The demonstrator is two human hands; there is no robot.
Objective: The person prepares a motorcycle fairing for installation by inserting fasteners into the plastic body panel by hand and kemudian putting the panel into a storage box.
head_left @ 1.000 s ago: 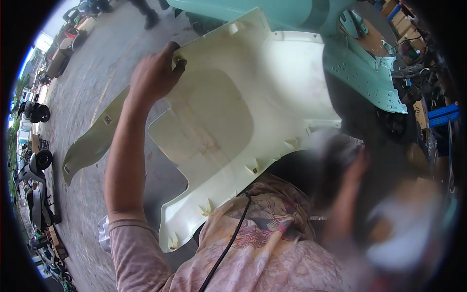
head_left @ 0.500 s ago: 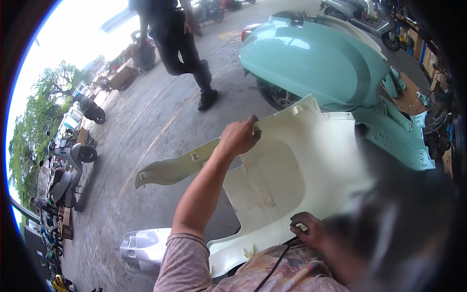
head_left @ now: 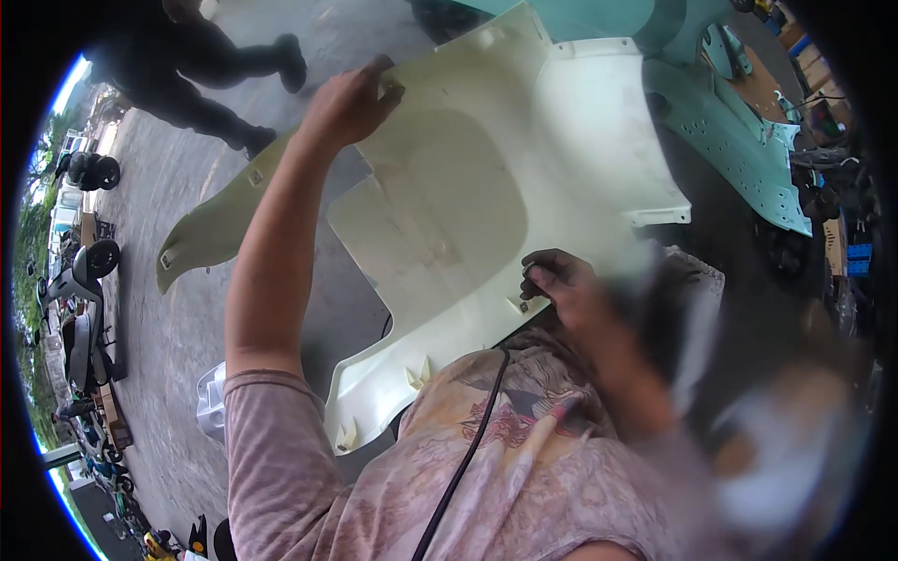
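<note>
A large pale cream-green scooter body panel point(head_left: 449, 187) lies across my front with its hollow inner side facing me. It has a big rounded recess, a cut-out, and a long curved arm reaching left. My left hand point(head_left: 351, 105) is closed around its far edge. Beside the near edge, my right hand point(head_left: 564, 283) has its fingers curled and pinched over the panel, near a small metal clip point(head_left: 521, 305). Anything between those fingertips is too small to make out. Several moulded tabs stand along the near edge, including a pointed tab point(head_left: 418, 374).
A mint-green scooter body point(head_left: 599, 23) stands beyond the panel, with a perforated mint floor section point(head_left: 734, 154) at right. A person in dark clothes point(head_left: 192, 75) walks at far left. Scooters point(head_left: 79, 309) line the left side. A black cable point(head_left: 472, 439) hangs down my shirt.
My view has tipped downward, so the panel and both hands sit higher and further left in the picture. The walking person has moved leftward. My left hand keeps its hold on the far edge.
</note>
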